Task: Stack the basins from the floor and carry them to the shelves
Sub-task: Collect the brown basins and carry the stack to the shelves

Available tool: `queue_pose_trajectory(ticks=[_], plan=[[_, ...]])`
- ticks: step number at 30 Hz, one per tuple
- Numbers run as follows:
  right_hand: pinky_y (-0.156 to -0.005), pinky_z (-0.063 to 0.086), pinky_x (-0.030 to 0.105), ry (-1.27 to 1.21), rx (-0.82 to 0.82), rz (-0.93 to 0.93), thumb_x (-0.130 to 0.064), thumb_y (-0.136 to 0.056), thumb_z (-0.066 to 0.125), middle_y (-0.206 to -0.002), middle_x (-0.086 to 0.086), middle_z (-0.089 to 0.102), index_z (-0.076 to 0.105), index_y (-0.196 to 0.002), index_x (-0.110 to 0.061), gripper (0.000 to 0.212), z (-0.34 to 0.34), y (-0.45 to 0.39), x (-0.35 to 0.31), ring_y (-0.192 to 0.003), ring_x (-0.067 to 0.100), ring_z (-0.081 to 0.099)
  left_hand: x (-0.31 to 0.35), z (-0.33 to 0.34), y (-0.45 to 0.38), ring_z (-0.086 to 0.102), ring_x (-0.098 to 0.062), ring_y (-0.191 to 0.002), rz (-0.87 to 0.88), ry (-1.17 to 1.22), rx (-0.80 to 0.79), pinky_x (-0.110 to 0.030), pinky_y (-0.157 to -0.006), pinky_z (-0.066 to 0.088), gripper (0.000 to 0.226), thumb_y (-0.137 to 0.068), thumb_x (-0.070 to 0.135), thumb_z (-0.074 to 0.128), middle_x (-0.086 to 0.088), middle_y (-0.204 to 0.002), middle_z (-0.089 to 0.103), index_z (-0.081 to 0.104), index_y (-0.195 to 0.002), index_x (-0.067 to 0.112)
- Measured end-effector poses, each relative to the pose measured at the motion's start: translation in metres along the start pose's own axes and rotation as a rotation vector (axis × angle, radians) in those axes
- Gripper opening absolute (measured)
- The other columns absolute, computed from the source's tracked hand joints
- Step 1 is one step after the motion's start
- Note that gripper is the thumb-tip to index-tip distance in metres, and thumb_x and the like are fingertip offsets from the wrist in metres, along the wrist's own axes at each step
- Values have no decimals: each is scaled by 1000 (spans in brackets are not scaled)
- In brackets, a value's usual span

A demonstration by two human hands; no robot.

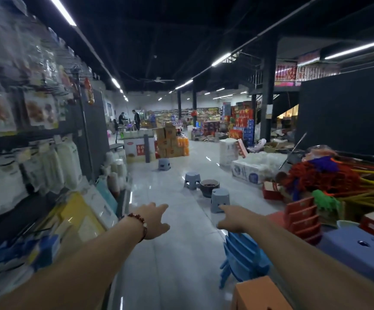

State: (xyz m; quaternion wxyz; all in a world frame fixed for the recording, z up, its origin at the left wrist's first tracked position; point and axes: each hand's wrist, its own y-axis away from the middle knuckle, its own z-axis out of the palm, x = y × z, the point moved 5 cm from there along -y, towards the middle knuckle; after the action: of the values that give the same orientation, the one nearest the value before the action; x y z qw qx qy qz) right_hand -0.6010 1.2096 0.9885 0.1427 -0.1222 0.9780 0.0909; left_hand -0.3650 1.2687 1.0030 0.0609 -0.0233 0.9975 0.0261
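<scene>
Aisle: shop floor, shelves beside our left hand.
Hands: we hold nothing; both sets of fingers loosely apart, reaching ahead.
Basin: dark basin on the floor beyond our right hand, the nearer one, between grey stools.

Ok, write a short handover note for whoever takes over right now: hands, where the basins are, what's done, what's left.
Left hand: open, holding nothing, reaching forward.
Right hand: open, holding nothing, reaching forward.
Basins: one dark basin on the floor ahead, between two grey stools. No others clearly visible.
Done: nothing stacked or carried yet.
Left: pick up and stack basins, carry them to the shelves on the left.
</scene>
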Motion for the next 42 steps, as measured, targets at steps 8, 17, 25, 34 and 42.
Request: queue_pose_trajectory(ticks=[8, 17, 25, 34, 42], plan=[[-105, 37, 33, -51, -27, 29, -37, -89, 61, -155, 7, 35, 25, -154, -22, 76, 29, -134, -4, -134, 26, 42, -37, 34, -123, 42, -29, -136, 73, -39, -79, -42, -108, 40, 74, -94, 55, 46, -7, -156, 30, 13, -156, 30], [-102, 42, 35, -5, -46, 27, -41, -88, 59, -149, 5, 43, 32, -150, -22, 70, 17, -335, 12, -130, 25, 46, -68, 40, -329, 42, -30, -135, 82, -33, -64, -46, -107, 41, 74, -93, 55, 46, -6, -155, 31, 15, -155, 30], [-112, 34, 39, 13, -128, -5, -41, -89, 56, -159, 4, 26, 23, -154, -24, 75, 12, -509, -5, -141, 25, 34, -121, 69, -500, 44, -30, -132, 50, 6, -113, -45, -104, 43, 73, -93, 55, 45, -6, -154, 32, 15, -155, 31], [-111, 35, 38, 53, -173, 103, -42, -88, 59, -158, 4, 28, 22, -154, -24, 78, 21, -717, -5, -140, 25, 36, -183, 107, -722, 43, -30, -130, 151, -17, -114, -44, -102, 43, 68, -93, 52, 45, -8, -149, 35, 21, -152, 28], [-112, 34, 38, -11, -160, 200, -43, -90, 59, -158, 5, 29, 23, -154, -23, 75, 0, -890, -22, -139, 26, 36, -218, 104, -919, 38, -33, -135, 255, -56, -158, -47, -107, 38, 72, -94, 53, 44, -11, -154, 28, 15, -155, 28]])
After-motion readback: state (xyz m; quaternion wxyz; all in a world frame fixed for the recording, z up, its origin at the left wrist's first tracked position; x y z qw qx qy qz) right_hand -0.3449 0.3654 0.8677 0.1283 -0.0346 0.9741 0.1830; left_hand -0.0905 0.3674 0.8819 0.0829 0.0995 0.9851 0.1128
